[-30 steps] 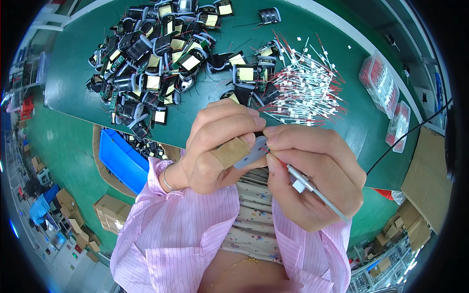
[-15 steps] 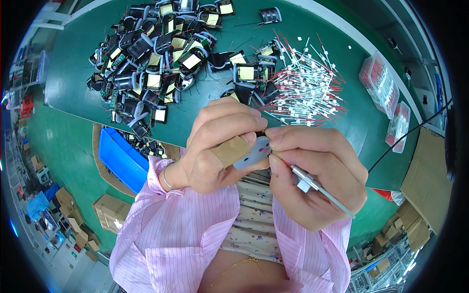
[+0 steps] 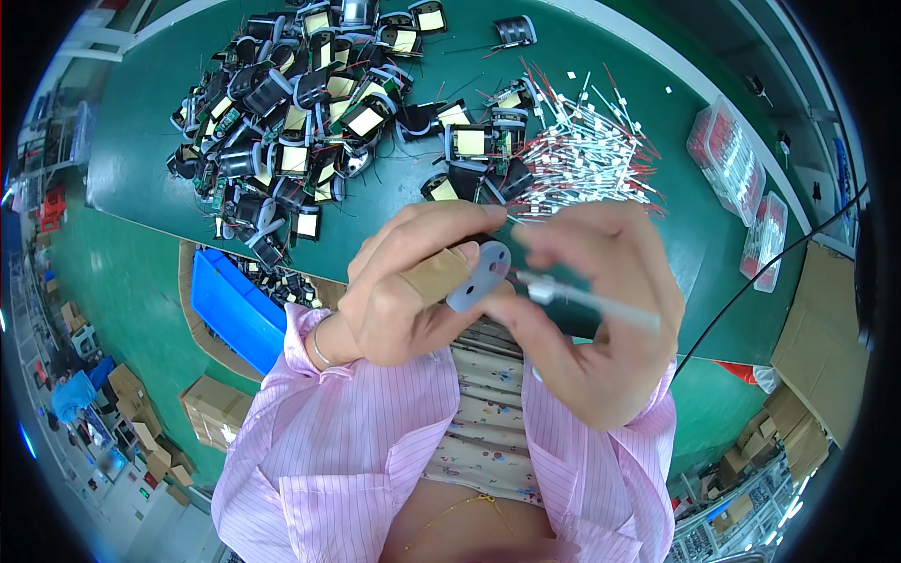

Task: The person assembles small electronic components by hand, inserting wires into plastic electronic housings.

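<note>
My left hand (image 3: 399, 291) is closed round a small black part with a grey oval end cap (image 3: 488, 267). The cap has several holes and faces right. A tan wrap covers one of the left fingers. A thin cable with a white connector (image 3: 542, 289), blurred by motion, stretches from beside the cap across the palm of my right hand (image 3: 624, 272). The right thumb reaches the cap's lower edge, and the right forefinger stands apart from it. Whether the cable's end sits in a hole is too blurred to tell.
Black parts with grey caps and pale yellow pads (image 3: 293, 158) are heaped on the green table (image 3: 131, 159). White and red cables (image 3: 591, 155) lie piled nearer the right. Clear plastic boxes (image 3: 727, 155) of cables stand at the right edge. A blue bin (image 3: 230, 310) is below left.
My right thumb and forefinger have parted from their pinch on the red wire. The cable has swung up in front of the right palm. The grey cap is turned more upright.
</note>
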Available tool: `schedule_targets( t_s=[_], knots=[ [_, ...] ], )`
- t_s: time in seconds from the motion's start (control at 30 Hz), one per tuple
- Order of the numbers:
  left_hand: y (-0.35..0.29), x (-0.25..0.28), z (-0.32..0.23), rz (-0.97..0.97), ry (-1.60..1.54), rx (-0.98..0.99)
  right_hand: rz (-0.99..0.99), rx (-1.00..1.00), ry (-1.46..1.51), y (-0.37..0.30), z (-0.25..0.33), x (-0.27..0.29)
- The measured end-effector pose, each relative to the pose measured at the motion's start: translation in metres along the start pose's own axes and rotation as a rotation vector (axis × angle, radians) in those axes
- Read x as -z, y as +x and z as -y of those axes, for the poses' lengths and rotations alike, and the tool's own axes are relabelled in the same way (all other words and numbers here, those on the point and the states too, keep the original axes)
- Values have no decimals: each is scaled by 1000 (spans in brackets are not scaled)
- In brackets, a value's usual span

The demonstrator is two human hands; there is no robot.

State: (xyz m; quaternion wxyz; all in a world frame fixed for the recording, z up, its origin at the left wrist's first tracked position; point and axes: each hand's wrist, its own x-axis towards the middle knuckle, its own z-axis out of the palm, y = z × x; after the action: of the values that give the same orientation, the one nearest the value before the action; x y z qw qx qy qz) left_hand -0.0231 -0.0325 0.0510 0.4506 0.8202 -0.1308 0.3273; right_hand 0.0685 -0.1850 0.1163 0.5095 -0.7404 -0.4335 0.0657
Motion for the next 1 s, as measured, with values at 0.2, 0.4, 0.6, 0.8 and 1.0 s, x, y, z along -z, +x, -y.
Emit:
schedule_targets(
  t_s=[0.2,0.4,0.6,0.8,1.0],
  knots=[
    [14,0,-12,-33,-44,202,-19,-17,192,-8,-6,13],
    [12,3,-2,50,-83,178,7,4,32,-11,-10,9],
    [21,8,-10,130,-203,334,47,26,-264,-10,-5,4],
    [8,12,-7,129,-454,565,103,10,-208,-15,-14,13],
    [7,13,-8,164,-428,552,258,-43,-110,-14,-14,23]
  ],
)
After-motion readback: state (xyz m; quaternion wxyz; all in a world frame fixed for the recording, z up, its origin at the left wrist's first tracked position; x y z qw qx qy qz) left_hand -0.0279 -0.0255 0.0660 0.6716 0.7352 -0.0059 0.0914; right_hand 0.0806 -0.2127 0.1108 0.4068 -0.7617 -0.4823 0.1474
